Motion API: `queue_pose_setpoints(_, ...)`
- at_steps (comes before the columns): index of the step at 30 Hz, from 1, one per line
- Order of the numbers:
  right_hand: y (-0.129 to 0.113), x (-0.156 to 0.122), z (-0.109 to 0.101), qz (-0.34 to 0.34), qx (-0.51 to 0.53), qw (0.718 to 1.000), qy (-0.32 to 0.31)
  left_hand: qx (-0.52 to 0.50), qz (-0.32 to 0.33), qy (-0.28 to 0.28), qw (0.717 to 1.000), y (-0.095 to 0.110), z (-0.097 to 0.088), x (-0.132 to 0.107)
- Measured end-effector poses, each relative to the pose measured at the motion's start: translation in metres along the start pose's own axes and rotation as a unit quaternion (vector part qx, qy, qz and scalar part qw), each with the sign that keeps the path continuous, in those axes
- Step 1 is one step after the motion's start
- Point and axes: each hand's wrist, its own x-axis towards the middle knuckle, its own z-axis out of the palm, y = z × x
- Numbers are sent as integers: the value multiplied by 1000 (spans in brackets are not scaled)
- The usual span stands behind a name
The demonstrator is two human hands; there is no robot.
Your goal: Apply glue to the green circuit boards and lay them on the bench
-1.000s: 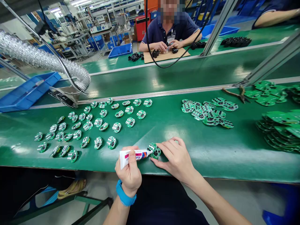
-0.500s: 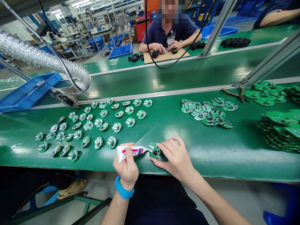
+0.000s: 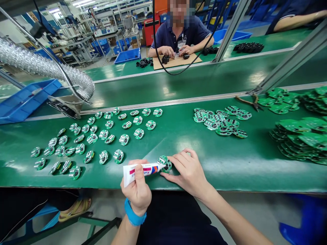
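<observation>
Head view: your left hand (image 3: 138, 193) grasps a tube (image 3: 149, 169), right hand (image 3: 189, 173) a circuit board (image 3: 167, 161). Scattered boards (image 3: 92, 138) lie leftward; beyond, a hanging cable (image 3: 154, 20).

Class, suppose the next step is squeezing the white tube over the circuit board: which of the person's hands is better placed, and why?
Probably the left hand: it grips the white tube, nozzle at the circuit board, while the right hand holds the board's edge.

White tube (image 3: 147, 169) at circuit board (image 3: 167, 161)
</observation>
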Motion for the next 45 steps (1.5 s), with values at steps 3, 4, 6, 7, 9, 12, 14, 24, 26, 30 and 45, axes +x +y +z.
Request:
queue_pose_setpoints(3, 0, -1, 0, 4, 0, 1000, -8, -19, 8, -28, 999, 2, 6, -7)
queue_pose_setpoints(4, 1, -1, 0, 4, 0, 1000, -8, -16, 13, -35, 999, 1, 8, -9)
queue_pose_setpoints(6, 1, -1, 0, 3, -1, 1000, -7, -7, 22, -43, 999, -1, 9, -10)
queue_pose_setpoints(7, 1, -1, 0, 1, -1, 1000, -6, -2, 29, -46, 999, -2, 9, -10)
queue_pose_setpoints(9, 1, -1, 0, -1, -2, 1000, -3, 11, 43, -46, 998, -3, 9, -8)
queue_pose_setpoints(12, 1, -1, 1, -3, -4, 1000, -2, 23, 55, -27, 998, -3, 9, -6)
queue_pose_setpoints(14, 1, -2, 1, -6, -4, 1000, -4, 16, 57, -17, 998, -2, 10, -5)
queue_pose_setpoints(24, 2, -2, 1, -12, 6, 1000, -13, -6, 50, 36, 998, -3, 9, 3)
queue_pose_setpoints(26, 3, -3, 1, -6, 14, 1000, -16, -26, 36, 77, 996, 0, -2, 8)
queue_pose_setpoints(30, 8, -2, 1, 13, 28, 999, -41, -71, -39, 179, 981, 3, -39, 14)
queue_pose_setpoints(45, -44, 202, 106, -163, 82, 969, -166, -155, -283, 385, 865, -37, -192, 6)
